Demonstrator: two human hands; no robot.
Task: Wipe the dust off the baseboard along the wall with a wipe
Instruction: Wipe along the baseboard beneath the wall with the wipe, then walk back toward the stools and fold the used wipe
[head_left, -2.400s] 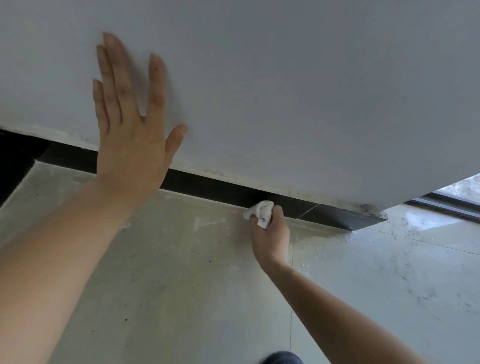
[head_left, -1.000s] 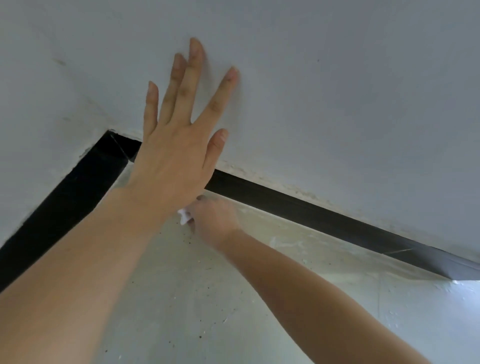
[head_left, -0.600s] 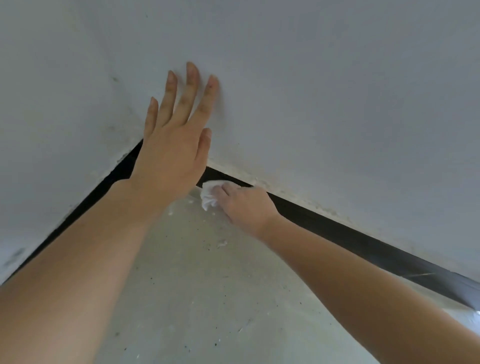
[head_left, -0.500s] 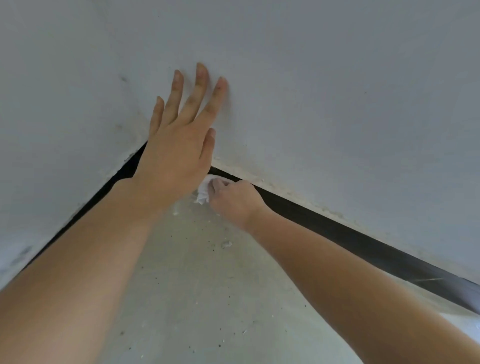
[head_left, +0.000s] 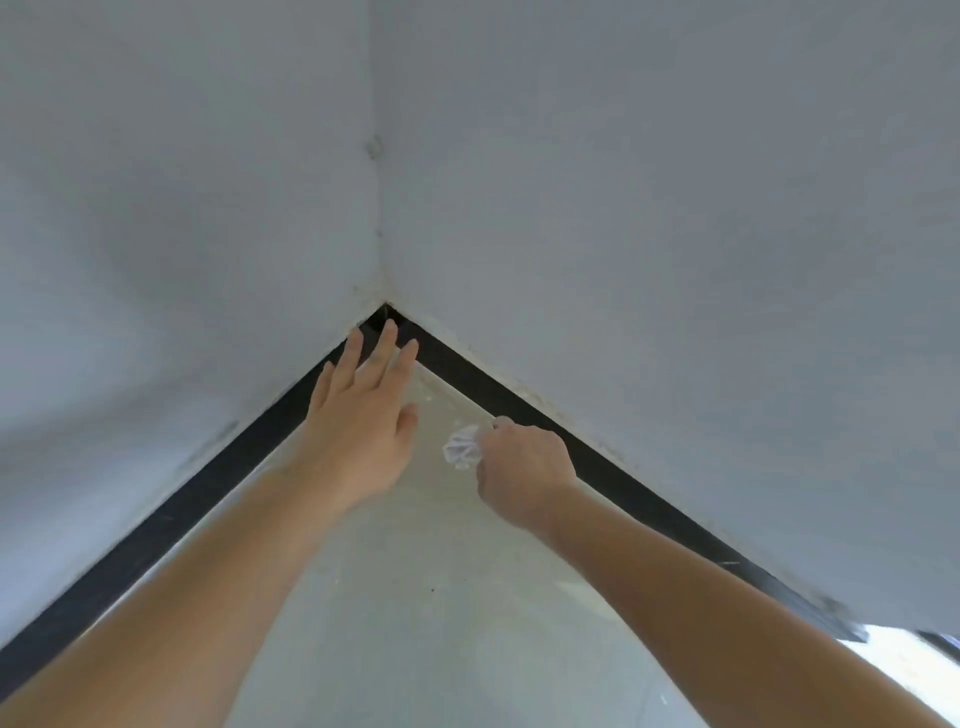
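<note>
A pale, glossy floor (head_left: 441, 649) is seen below, marked by a small dark speck (head_left: 432, 590); whitish smears (head_left: 435, 388) are spread over it toward the corner. A bright patch (head_left: 904, 662) is seen at the lower right edge.

Left hand (head_left: 358, 435) flat, fingers (head_left: 383, 348) stretched forward and apart, right hand (head_left: 524, 467) curled tight

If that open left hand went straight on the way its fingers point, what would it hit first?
Probably the black baseboard in the corner: the left hand points straight there, fingertips overlapping it in this view. Whether they already touch it, I cannot tell.
</note>
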